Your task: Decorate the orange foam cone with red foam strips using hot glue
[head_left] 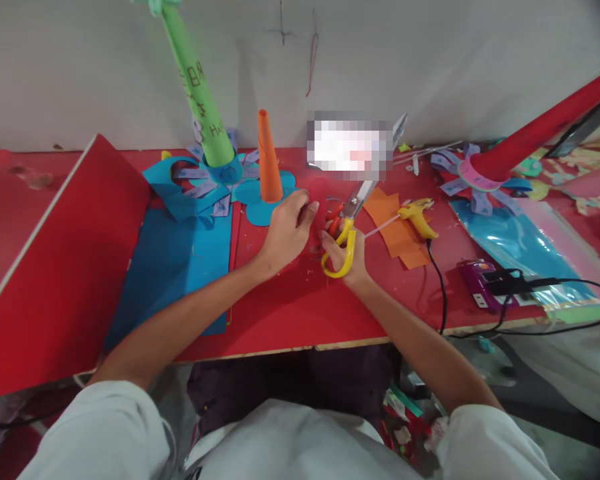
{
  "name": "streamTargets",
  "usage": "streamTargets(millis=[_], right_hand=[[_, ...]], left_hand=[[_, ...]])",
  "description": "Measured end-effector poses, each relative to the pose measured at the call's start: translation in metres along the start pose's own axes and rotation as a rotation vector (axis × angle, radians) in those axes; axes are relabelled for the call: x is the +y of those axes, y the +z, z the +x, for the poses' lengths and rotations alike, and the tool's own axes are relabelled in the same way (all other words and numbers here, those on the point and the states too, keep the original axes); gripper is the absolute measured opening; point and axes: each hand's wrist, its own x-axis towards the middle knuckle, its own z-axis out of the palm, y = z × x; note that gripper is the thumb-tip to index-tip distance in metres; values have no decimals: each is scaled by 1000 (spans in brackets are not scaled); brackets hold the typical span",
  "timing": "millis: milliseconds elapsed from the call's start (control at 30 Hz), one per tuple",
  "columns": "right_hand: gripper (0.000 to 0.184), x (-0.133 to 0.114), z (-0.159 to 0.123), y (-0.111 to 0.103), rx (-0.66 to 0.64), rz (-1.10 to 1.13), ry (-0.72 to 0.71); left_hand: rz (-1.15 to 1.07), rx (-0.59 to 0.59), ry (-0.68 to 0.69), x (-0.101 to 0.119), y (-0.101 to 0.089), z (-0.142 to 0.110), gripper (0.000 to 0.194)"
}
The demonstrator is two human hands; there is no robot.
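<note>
My right hand (353, 257) is closed on a pair of scissors (353, 208) with yellow handles, their long metal blades pointing up and away to the right. A small orange-red piece shows beside the handles; what it is I cannot make out. Close by on the left, my left hand (291, 225) has its fingers curled into a pinch, and anything in them is hidden. Just beyond that hand an orange paper cone (269, 160) stands upright on a blue scalloped paper base (255, 211).
A green paper tube (200, 93) stands behind blue paper (180, 260) at left, beside a raised red board (65, 267). Rightward are orange paper (393, 230), a yellow glue gun (417, 217) with black cable, a purple box (477, 283) and a tilted red tube (545, 127).
</note>
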Motion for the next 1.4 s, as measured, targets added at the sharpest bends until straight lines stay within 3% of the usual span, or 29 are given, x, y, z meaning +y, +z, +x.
streamTargets(millis=[233,500,600,767,833,967,1167,1400], right_hand=[[52,-3,-4,6,-13,11,37],[50,-5,-11,8,-21,36,32],[52,-8,-14,7,-125,68,74],[67,2,-18,13,-226,244,126],[74,11,-20,16,-281,221,143],[75,21,-26,18,-377,139,160],[73,15,-38,15,-524,104,183],[71,12,-40,16,-555,81,168]], left_hand=[[-100,98,-88,-2,18,-14,43],[86,33,-66,-6,22,-24,37],[50,93,7,-5,16,-14,41],[19,386,125,-4,-9,17,52],[19,443,147,-4,-20,26,53],[-2,500,165,-1,-36,35,52],[-26,572,217,-1,-45,44,54],[-4,637,247,0,-45,46,49]])
